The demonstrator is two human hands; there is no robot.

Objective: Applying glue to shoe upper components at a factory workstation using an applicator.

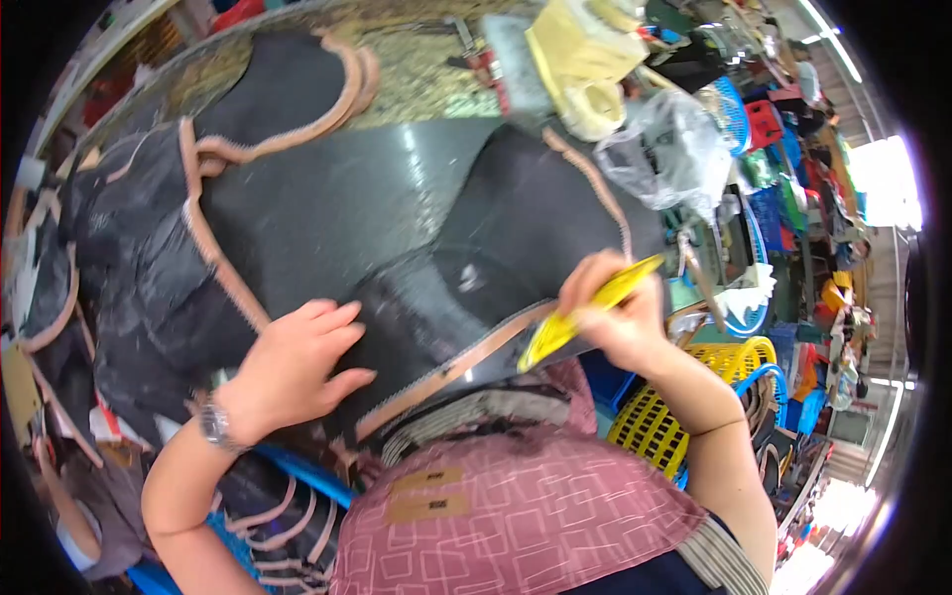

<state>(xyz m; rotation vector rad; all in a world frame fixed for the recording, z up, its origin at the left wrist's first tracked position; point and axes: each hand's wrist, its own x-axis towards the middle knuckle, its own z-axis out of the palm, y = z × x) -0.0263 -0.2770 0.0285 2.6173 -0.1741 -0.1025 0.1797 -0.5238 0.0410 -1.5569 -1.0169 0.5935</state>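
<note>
My right hand [620, 312] is closed round a long, flat, bright yellow tool [543, 342] with a tapered lower end; its exact kind cannot be made out. That lower end is at the pinkish-tan edge strip [466, 365] of a black sheet piece [402, 302] near my body. My left hand [307, 362], fingers apart and holding nothing, lies at the left side of this piece. Just beyond, another black piece [526, 203] has a similar tan strip along its right edge. Both are on a dark, shiny work surface [307, 203].
More black pieces with tan edging lie at the left [149, 268] and far left [283, 84]. A yellow-cream container [595, 59] and a clear plastic bag [674, 149] are at the far right. Right of me stands a yellow basket [650, 426]. A person's arm [69, 496] shows at lower left.
</note>
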